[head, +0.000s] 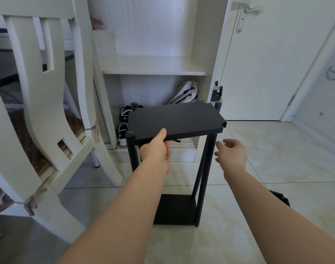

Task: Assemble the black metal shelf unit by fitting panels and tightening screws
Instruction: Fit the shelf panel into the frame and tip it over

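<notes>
Both bare arms reach forward from the bottom of the view. The left hand [155,150] pinches the near edge of the panel [176,119], thumb on top and fingers curled beneath. The right hand [232,155] hangs free to its right, palm turned inward, fingers loosely spread, holding nothing.

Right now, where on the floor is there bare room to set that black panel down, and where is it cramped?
Barest for the black panel: the tiled floor right of the shelf frame, bordered by the door and a loose black piece. A smaller strip lies between the frame and the chair. Crowded: behind the frame, shoes sit in the cabinet.
</notes>
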{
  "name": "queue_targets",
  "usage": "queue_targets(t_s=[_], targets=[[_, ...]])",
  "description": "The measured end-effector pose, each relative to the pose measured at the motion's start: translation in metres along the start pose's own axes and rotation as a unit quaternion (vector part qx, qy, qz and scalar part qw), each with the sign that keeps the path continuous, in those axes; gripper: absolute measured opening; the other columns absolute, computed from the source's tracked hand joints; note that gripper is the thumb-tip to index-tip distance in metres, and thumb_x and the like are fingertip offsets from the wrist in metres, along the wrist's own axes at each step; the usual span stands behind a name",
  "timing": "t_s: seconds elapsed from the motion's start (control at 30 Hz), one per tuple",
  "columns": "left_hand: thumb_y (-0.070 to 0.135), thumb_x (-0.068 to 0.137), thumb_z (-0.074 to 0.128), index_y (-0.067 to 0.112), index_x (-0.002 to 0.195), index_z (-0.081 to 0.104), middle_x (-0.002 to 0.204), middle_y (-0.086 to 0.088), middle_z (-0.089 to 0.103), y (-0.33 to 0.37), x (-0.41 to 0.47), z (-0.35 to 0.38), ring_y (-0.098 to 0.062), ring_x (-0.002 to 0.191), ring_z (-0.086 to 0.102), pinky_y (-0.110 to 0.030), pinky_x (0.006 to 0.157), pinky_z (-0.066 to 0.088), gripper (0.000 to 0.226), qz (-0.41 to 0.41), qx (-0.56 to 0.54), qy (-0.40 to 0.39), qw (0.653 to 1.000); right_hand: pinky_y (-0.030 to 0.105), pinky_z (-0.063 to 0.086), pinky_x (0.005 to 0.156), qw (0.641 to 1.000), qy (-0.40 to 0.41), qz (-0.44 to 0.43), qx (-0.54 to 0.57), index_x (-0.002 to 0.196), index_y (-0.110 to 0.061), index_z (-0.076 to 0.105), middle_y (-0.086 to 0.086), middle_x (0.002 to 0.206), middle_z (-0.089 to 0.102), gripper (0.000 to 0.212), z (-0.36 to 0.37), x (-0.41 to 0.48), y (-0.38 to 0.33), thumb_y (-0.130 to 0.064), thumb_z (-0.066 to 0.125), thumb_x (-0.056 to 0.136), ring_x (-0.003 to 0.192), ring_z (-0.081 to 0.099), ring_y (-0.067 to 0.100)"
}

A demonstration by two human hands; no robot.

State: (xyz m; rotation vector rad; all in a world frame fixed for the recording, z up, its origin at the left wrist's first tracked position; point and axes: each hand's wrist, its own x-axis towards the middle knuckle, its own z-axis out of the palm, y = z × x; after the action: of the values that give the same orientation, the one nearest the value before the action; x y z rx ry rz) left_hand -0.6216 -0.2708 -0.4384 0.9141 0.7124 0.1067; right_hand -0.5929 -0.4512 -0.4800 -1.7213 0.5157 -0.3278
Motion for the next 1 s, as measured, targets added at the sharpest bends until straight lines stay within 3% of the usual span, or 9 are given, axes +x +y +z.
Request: queue_targets(t_s=[0.07, 0.13, 0.23, 0.4, 0.8, 1.0], targets=[[0.029, 0.082, 0.081, 0.013, 0.107, 0.063, 0.082, 0.000, 0.069, -0.001, -0.001, 0.000, -0.008, 0.064, 0.060, -0.021, 0.055, 0.050, 0.035, -0.001, 0.001, -0.002, 1.000, 0.049, 0.056, 0.094, 0.999, -0.027, 0.002, -0.022, 0.136, -0.015, 0.056, 0.002, 0.120, 0.065, 0.045, 0.005, 0.004, 0.003, -0.023, 0.067, 0.094, 0.102, 0.069, 0.029], [0.030, 0.082, 0.081, 0.014, 0.110, 0.062, 0.084, 0.000, 0.070, -0.001, -0.002, 0.000, -0.008, 0.066, 0.061, -0.021, 0.054, 0.050, 0.037, -0.003, 0.002, -0.003, 1.000, 0.048, 0.058, 0.091, 0.998, -0.053, 0.003, -0.021, 0.141, -0.018, 0.054, -0.001, 0.125, 0.064, 0.048, 0.011, 0.005, 0.008, -0.022, 0.067, 0.095, 0.095, 0.071, 0.028], [0.031, 0.082, 0.082, 0.014, 0.113, 0.061, 0.084, 0.000, 0.070, 0.000, -0.004, 0.000, -0.008, 0.067, 0.062, -0.021, 0.056, 0.052, 0.040, -0.006, 0.006, 0.002, 1.000, 0.048, 0.060, 0.086, 0.998, -0.059, -0.005, -0.019, 0.135, -0.022, 0.060, -0.004, 0.119, 0.067, 0.037, 0.018, 0.007, 0.015, -0.017, 0.062, 0.098, 0.079, 0.073, 0.025], [0.031, 0.082, 0.082, 0.015, 0.119, 0.060, 0.091, -0.001, 0.071, 0.003, -0.006, -0.002, -0.008, 0.072, 0.065, -0.020, 0.055, 0.052, 0.045, -0.014, 0.003, -0.006, 1.000, 0.051, 0.058, 0.088, 0.998, -0.033, -0.027, -0.045, 0.109, -0.028, 0.057, -0.004, 0.109, 0.067, 0.014, 0.017, 0.012, 0.020, -0.018, 0.058, 0.099, 0.092, 0.070, 0.029], [0.028, 0.084, 0.080, 0.013, 0.116, 0.064, 0.108, -0.006, 0.074, 0.004, -0.011, 0.000, -0.008, 0.071, 0.063, -0.019, 0.054, 0.052, 0.039, -0.034, -0.009, -0.057, 0.998, 0.051, 0.059, 0.087, 0.998, -0.021, -0.020, -0.062, 0.120, -0.022, 0.059, -0.005, 0.109, 0.064, 0.019, 0.000, 0.017, 0.031, -0.019, 0.058, 0.101, 0.097, 0.069, 0.030], [0.028, 0.085, 0.079, 0.014, 0.117, 0.063, 0.110, -0.006, 0.073, 0.002, -0.011, -0.002, -0.009, 0.077, 0.065, -0.020, 0.059, 0.054, 0.038, -0.025, 0.002, -0.047, 0.999, 0.052, 0.058, 0.087, 0.998, -0.010, -0.020, -0.060, 0.108, -0.030, 0.055, -0.007, 0.107, 0.065, 0.013, -0.010, 0.019, 0.035, -0.019, 0.058, 0.101, 0.094, 0.070, 0.029]])
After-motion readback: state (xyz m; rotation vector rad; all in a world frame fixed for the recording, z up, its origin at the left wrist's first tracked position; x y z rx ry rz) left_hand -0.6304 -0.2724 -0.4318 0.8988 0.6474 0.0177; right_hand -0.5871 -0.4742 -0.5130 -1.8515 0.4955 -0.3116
